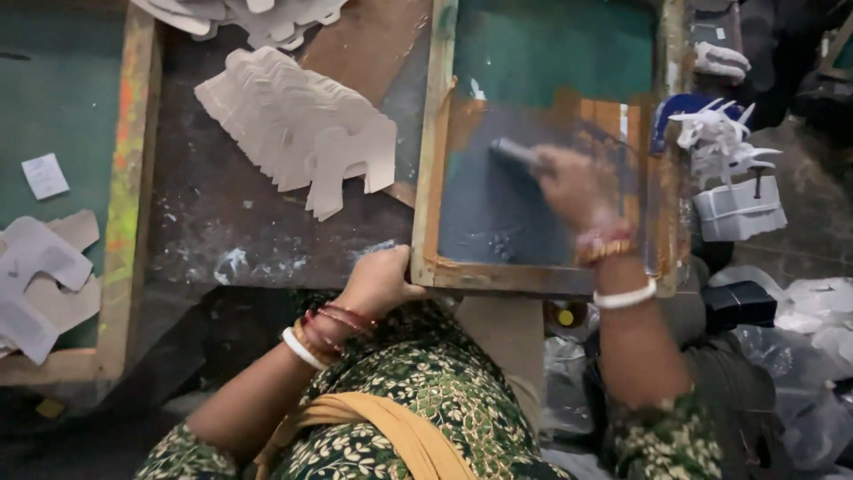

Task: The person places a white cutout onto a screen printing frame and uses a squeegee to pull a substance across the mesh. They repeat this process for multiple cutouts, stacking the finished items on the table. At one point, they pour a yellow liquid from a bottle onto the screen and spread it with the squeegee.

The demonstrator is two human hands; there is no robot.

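A small printing workshop: a wooden-framed printing screen [551,142], an ink-stained worktable [231,231] and stacked white card cut-outs [302,133].

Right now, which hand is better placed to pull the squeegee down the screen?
Right. The right hand already grips the squeegee on the mesh inside the wooden screen frame. The left hand clamps the frame's near left corner, steadying it; it should probably stay there.

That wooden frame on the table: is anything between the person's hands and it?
Nothing visible. The left hand grips the wooden frame's near corner directly, and the right hand presses a grey-handled tool straight onto the dark mesh inside it.
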